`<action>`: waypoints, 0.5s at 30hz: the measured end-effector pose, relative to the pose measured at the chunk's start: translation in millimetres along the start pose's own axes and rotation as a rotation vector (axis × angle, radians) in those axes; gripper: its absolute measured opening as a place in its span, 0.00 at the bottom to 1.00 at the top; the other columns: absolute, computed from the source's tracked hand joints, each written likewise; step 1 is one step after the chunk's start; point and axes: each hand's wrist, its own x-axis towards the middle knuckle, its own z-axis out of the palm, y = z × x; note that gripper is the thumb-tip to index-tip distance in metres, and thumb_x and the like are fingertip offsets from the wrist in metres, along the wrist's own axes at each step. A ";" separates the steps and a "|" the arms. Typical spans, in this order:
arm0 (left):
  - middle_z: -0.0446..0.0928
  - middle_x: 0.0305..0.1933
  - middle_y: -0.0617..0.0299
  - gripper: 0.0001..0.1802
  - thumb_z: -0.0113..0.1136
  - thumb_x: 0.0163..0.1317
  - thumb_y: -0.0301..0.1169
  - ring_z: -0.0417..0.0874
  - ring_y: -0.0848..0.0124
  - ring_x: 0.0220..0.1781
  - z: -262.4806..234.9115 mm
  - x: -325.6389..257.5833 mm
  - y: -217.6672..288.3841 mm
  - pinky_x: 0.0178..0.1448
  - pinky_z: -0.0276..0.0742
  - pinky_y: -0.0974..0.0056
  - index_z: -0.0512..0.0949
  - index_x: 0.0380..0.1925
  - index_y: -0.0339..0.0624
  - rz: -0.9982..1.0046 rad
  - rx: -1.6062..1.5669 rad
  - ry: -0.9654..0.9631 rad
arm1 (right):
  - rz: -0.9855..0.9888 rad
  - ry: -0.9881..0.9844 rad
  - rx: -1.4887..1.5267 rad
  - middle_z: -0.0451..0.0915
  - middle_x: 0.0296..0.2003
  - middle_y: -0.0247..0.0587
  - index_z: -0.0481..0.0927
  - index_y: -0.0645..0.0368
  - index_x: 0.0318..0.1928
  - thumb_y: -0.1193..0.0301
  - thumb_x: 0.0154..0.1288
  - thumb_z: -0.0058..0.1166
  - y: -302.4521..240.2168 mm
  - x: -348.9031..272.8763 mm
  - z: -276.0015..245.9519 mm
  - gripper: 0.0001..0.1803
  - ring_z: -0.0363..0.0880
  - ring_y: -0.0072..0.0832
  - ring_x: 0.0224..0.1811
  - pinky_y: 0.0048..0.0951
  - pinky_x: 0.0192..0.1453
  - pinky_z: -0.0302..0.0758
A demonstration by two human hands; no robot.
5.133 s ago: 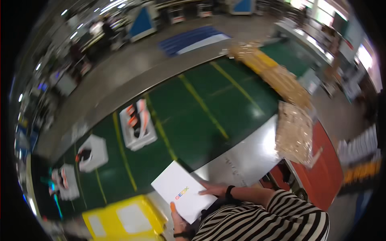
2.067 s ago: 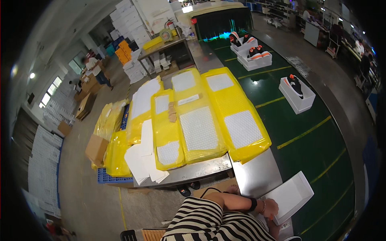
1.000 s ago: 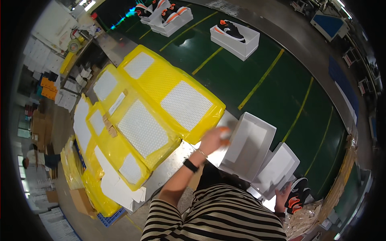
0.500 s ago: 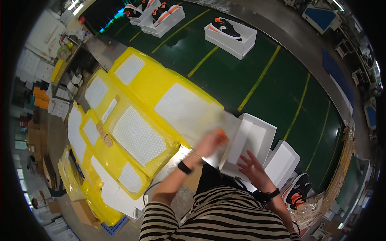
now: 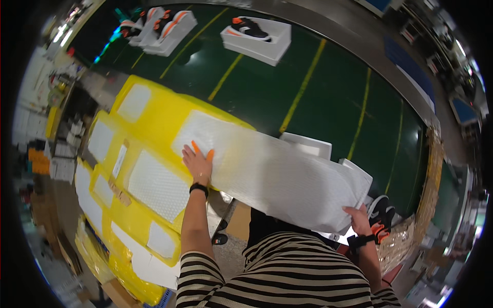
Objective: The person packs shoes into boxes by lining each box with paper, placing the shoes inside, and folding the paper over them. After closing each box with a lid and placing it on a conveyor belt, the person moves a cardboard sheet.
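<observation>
**Translucent white sheet (image 5: 287, 179) spread lengthwise beside the belt**

Green conveyor belt (image 5: 334, 102), crossed by yellow lines, runs along the far side. Yellow wrapped packs (image 5: 164, 113) with pale patches lie side by side at left. The sheet reaches from the nearest-to-belt pack to the right hand; its left end merges visually with that pack's pale patch, exact limit unclear. Open white box (image 5: 267, 54) stands on the belt, shoe (image 5: 251, 31) inside. Second white box (image 5: 321, 149) is mostly hidden by the sheet; a white lid-like piece (image 5: 357, 168) shows beside it. Black-and-orange shoe (image 5: 380, 210) lies just beyond the right hand. Left hand (image 5: 199, 163): fingers spread, palm down on the sheet, orange covers (image 5: 210, 154) on thumb and a finger. Right hand (image 5: 358, 218): pinching the sheet's right end.
</observation>
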 end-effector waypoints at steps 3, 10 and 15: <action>0.75 0.51 0.39 0.30 0.60 0.61 0.47 0.75 0.50 0.56 0.0 -14.3 32.5 0.69 0.59 0.47 0.73 0.52 0.32 0.094 -0.141 -0.043 | -0.141 0.183 0.068 0.80 0.51 0.43 0.69 0.65 0.59 0.88 0.50 0.58 12.9 17.7 -25.0 0.32 0.79 0.32 0.51 0.32 0.58 0.74; 0.75 0.22 0.52 0.21 0.63 0.62 0.43 0.76 0.53 0.22 -53.1 -31.2 75.0 0.27 0.69 0.55 0.71 0.40 0.36 -0.045 -0.596 -0.134 | -0.548 0.674 -0.670 0.71 0.57 0.55 0.63 0.64 0.64 0.71 0.51 0.70 43.5 64.9 -96.1 0.41 0.72 0.43 0.59 0.38 0.64 0.69; 0.76 0.26 0.54 0.23 0.63 0.62 0.43 0.73 0.62 0.25 -72.0 -43.3 74.9 0.34 0.71 0.60 0.71 0.44 0.35 -0.102 -0.464 -0.250 | -0.457 0.896 -1.160 0.57 0.67 0.61 0.61 0.53 0.69 0.65 0.51 0.69 40.0 66.2 -31.1 0.45 0.57 0.57 0.69 0.53 0.68 0.59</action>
